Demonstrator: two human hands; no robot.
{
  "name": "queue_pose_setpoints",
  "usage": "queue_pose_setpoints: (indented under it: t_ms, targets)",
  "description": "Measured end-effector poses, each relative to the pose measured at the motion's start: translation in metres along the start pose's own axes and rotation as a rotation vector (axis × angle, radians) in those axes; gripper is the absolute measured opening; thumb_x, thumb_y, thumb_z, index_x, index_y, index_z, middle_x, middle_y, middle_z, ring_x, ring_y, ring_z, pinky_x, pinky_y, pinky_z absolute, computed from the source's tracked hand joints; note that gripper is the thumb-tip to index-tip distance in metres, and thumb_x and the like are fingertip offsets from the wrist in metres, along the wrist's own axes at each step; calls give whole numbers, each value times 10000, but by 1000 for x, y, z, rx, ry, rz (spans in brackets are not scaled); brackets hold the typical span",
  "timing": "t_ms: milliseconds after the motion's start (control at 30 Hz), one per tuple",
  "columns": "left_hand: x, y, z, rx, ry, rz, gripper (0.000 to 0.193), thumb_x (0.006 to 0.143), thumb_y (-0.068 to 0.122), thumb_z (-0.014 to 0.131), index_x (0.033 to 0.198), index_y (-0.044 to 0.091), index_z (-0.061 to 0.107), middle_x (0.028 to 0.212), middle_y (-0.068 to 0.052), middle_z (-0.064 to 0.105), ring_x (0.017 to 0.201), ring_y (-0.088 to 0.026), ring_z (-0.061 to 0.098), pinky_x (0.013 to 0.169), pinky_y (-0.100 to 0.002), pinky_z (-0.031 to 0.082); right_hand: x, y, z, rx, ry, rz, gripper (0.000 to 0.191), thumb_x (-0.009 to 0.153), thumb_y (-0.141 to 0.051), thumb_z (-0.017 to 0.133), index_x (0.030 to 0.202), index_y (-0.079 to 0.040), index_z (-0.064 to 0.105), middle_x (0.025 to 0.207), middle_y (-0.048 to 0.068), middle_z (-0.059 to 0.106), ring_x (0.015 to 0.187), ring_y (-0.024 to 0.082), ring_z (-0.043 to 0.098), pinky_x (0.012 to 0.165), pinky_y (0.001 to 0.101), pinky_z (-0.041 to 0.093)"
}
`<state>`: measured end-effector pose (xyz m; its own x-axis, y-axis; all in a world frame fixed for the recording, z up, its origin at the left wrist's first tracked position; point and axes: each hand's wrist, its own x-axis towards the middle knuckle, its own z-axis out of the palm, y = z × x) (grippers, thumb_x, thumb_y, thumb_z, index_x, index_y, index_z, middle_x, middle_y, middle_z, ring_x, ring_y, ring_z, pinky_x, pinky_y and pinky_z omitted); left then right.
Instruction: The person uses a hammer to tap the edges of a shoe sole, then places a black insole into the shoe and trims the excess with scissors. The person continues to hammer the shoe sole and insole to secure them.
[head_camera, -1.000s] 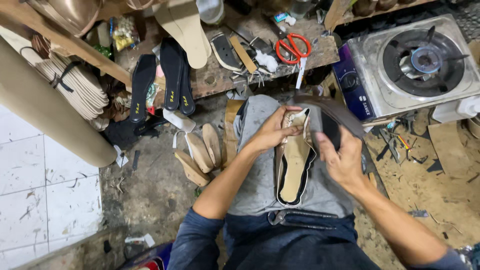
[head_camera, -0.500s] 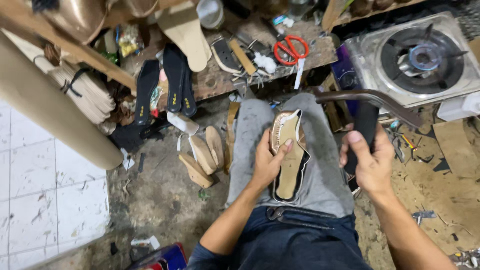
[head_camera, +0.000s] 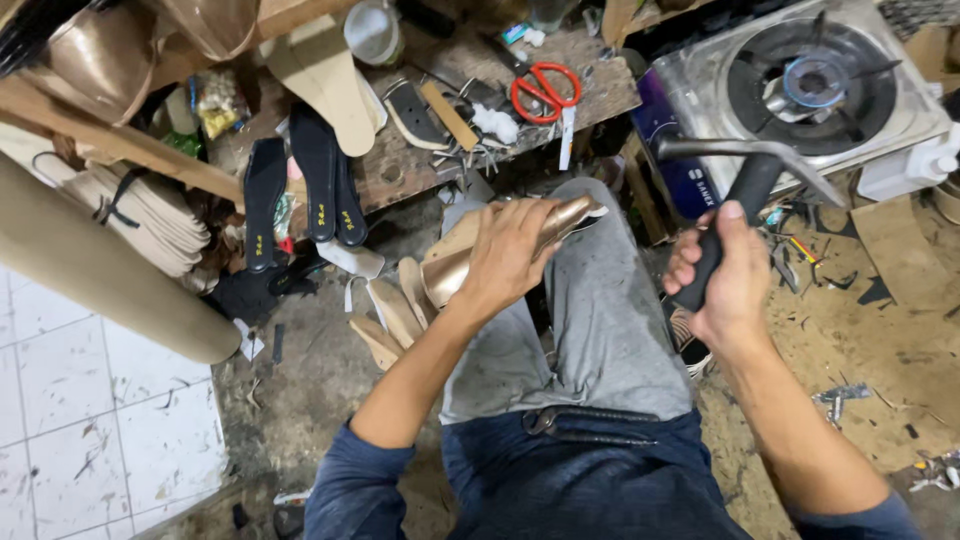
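Observation:
My left hand (head_camera: 508, 255) grips a shoe (head_camera: 462, 262) with a shiny bronze upper, held on its side over my left knee in grey trousers (head_camera: 600, 320). My right hand (head_camera: 722, 272) is closed around the black handle of a hammer (head_camera: 742, 176), whose metal head points left and right above my fist. The hammer hangs to the right of the shoe, apart from it. A pair of pliers (head_camera: 590, 425) lies across my lap near my waist.
A wooden bench (head_camera: 440, 150) ahead holds red-handled scissors (head_camera: 545, 90), black insoles (head_camera: 320, 180) and tan soles. A gas stove (head_camera: 810, 90) stands at the upper right. Tan soles (head_camera: 390, 310) lean by my left knee. A large roll (head_camera: 100, 270) lies left over white tiles.
My left hand has lifted the shoe off my lap and turned it on its side, bronze upper outward. My right hand has raised the hammer higher.

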<state>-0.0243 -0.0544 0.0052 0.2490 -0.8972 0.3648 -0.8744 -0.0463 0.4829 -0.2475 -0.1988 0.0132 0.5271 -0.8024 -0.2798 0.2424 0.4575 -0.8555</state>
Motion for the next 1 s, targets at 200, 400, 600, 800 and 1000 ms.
queue_pose_setpoints:
  t_ms: [200,400,600,800,1000]
  targets:
    - [0,-2,6,10,-24,-23,542,838,169,763,1322,55,549,1261,-108,625,1175,-304,564,970,-492,376,-8,4,12,-493,-139,-183,305,1072,-311,586,1010,-21,515,702,69,562,497,133,533,462,296,463]
    - [-2,-3,3,31,-28,-38,529,859,174,763,1331,68,552,1261,-98,628,1173,-297,564,973,-494,375,-18,-12,26,-1064,-182,-264,317,993,-234,647,1221,-13,632,601,102,603,497,155,587,495,314,469]
    - [-1,-1,3,30,-58,-74,547,830,175,762,1326,73,554,1244,-95,628,1173,-294,569,966,-498,376,-14,10,20,-1163,-240,-712,287,1000,-196,671,1188,14,619,775,157,624,668,265,612,652,384,497]
    - [6,-17,5,-79,-140,-135,518,835,224,782,1275,51,573,1165,-155,664,1108,-356,616,908,-510,427,-5,36,14,-964,-254,-327,223,1001,-173,680,1127,6,637,740,153,589,594,232,540,570,370,447]
    - [25,-60,12,-368,-269,-122,499,842,268,792,1235,38,588,1066,-207,710,1013,-396,680,841,-470,521,-6,30,40,-378,-297,-912,232,1035,-187,616,1210,-40,576,928,48,668,735,185,605,700,326,542]
